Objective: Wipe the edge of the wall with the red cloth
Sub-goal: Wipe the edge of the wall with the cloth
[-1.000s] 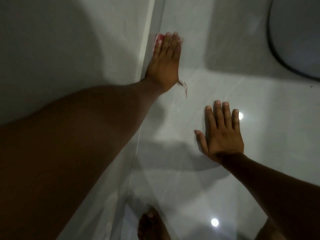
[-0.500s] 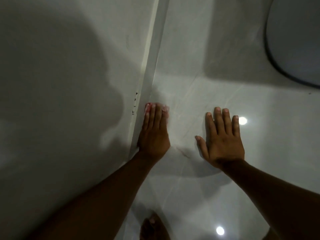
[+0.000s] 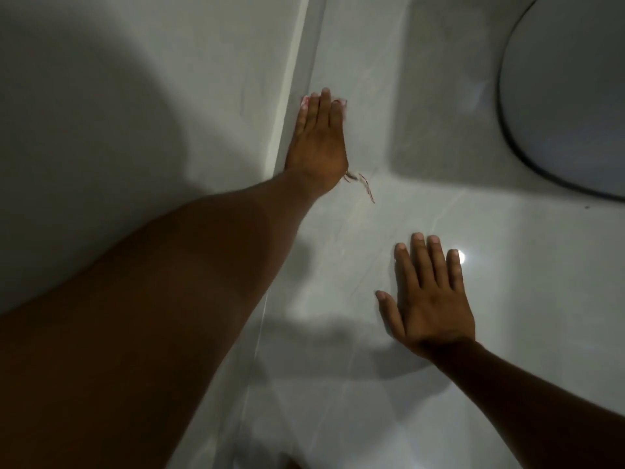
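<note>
In the head view, our only one, we look down along a pale wall (image 3: 118,130) that meets a glossy, light, marble-veined floor (image 3: 507,316). A narrow whitish strip, the edge of the wall (image 3: 291,79), runs from the top of the picture toward the bottom, and our left forearm crosses over its lower part.

Our left hand (image 3: 319,143) lies flat with the fingers straight and close together, pressed down just beside that edge, its left side touching the strip. The red cloth (image 3: 341,103) is pinned under this hand: we see only small pinkish-red bits past the fingertips and a frayed reddish thread (image 3: 367,189) trailing from under the wrist onto the floor. So the left hand is spread flat, holding the cloth down by pressure and not curled around it.

Our right hand (image 3: 431,299) rests palm-down on the floor, well apart from the left, fingers extended and a little splayed, thumb out to the side, holding nothing. A small bright light reflection (image 3: 461,257) sits on the floor just beside its little finger.

At the upper right curves a large pale rounded object with a dark rim (image 3: 558,96); we cannot tell what it is. We can read no writing, label or brand anywhere.
</note>
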